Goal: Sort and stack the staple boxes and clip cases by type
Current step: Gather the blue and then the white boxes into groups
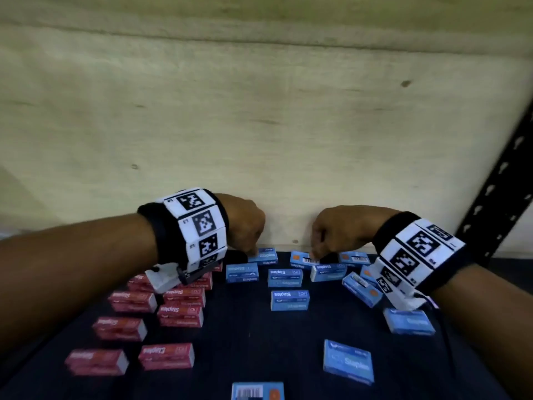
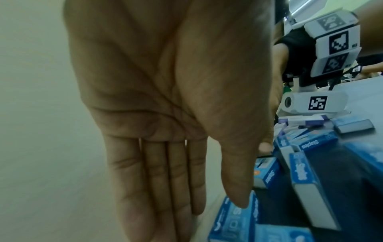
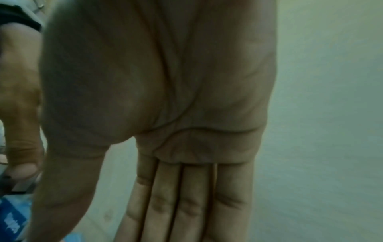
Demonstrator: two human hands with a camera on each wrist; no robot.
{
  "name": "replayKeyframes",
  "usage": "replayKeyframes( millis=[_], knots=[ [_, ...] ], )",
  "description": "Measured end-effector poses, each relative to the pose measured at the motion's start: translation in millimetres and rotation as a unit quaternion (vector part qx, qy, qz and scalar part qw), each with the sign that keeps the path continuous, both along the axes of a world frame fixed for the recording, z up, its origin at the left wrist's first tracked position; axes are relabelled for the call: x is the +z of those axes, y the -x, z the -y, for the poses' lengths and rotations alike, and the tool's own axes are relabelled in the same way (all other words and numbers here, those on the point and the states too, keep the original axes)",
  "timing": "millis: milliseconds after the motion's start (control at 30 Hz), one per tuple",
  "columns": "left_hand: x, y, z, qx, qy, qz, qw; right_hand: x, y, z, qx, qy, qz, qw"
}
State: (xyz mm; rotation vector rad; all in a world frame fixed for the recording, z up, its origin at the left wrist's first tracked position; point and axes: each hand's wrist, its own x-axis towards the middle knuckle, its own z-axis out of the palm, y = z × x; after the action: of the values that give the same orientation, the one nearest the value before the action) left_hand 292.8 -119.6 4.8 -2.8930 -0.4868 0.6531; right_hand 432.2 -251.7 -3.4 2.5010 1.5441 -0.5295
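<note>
Sorting by colour looks mostly done: red staple boxes [image 1: 180,314] grouped left on the desk [image 1: 248,342], blue staple boxes [image 1: 290,300] scattered right, none clearly stacked. Left hand [image 1: 245,226] and right hand [image 1: 331,230] reach the far blue row, fingers straight, gripping nothing. No clip cases visible.

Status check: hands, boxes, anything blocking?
Left hand open, fingers at a far blue cardboard staple box. Right hand open, over another blue box. Red cardboard staple boxes grouped left. Nothing blocking.
</note>
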Motion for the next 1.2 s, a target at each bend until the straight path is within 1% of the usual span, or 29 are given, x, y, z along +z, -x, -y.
replayKeyframes(
  millis=[100,200,367,567,667,733,833,933,1033,1200],
  knots=[
    [-9,-12,-9,0.006,0.011,-0.003,1.000,-4,-3,-14,0.004,0.033,0.010,0.999],
    [-14,-21,-7,-0.011,0.027,-0.012,1.000,-7,1,-23,0.027,0.063,0.024,0.997],
    [-21,-28,4,-0.041,0.002,-0.015,0.999,-10,10,-33,0.055,0.098,0.074,0.991],
    [-21,-27,4,-0.047,0.014,0.007,0.999,-13,10,-32,0.073,0.075,0.099,0.990],
    [-23,-23,1,-0.051,0.025,0.024,0.998,-9,7,-27,0.065,0.061,0.084,0.992],
    [-24,-21,0,-0.055,0.030,0.039,0.997,-6,8,-23,0.073,0.070,0.081,0.992],
    [-21,-16,1,-0.057,0.036,0.052,0.996,-5,10,-18,0.096,0.083,0.099,0.987],
    [-19,-13,4,-0.044,0.054,0.064,0.995,-7,6,-13,0.091,0.049,0.081,0.991],
    [-18,-11,3,-0.022,0.071,0.097,0.992,-8,4,-8,0.085,0.043,0.062,0.994],
    [-21,-9,4,-0.019,0.044,0.120,0.992,-9,1,-7,0.075,0.017,0.051,0.996]
  ],
)
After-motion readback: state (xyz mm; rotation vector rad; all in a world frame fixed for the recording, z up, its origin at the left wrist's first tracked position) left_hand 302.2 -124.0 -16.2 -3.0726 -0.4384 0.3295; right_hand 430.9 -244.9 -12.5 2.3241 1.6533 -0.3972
